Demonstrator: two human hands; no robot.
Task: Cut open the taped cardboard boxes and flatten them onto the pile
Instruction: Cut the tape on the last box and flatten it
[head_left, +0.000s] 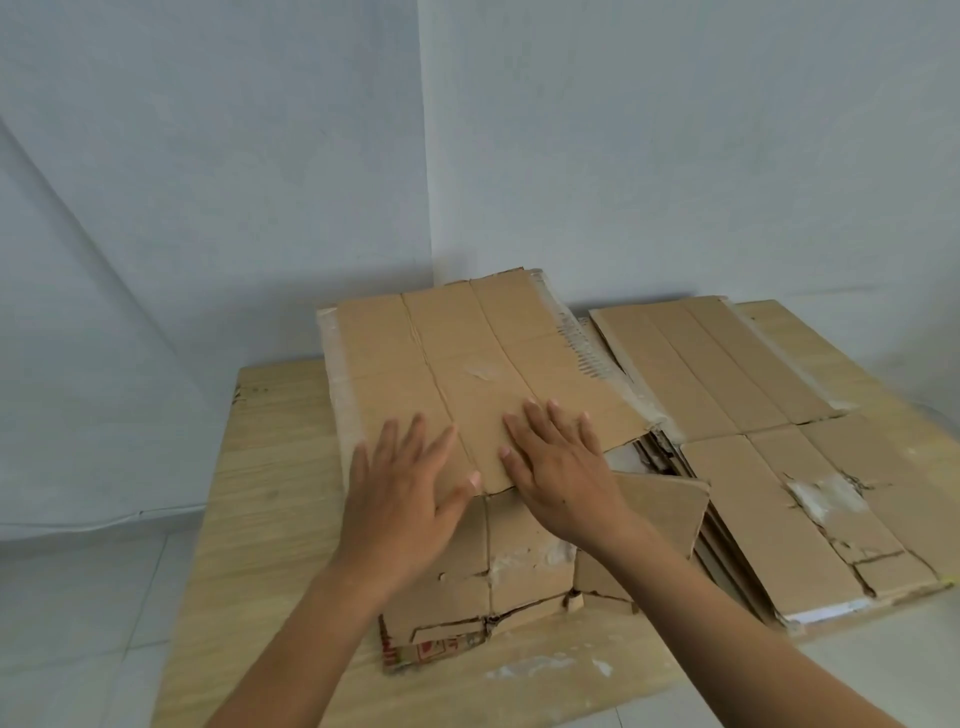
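Note:
A flattened brown cardboard box (467, 358) lies on top of a pile of flattened boxes (524, 571) in the middle of the view. Clear tape remnants run along its left and right edges. My left hand (402, 488) lies flat on its near left part with the fingers spread. My right hand (558, 462) presses flat on its near right part, fingers straight. Both hands hold nothing. No knife or cutter is visible.
A second pile of flattened boxes (769, 467) lies to the right, touching the first. Both piles rest on a light wooden board (270, 493) on a pale tiled floor. White walls meet in a corner just behind the piles.

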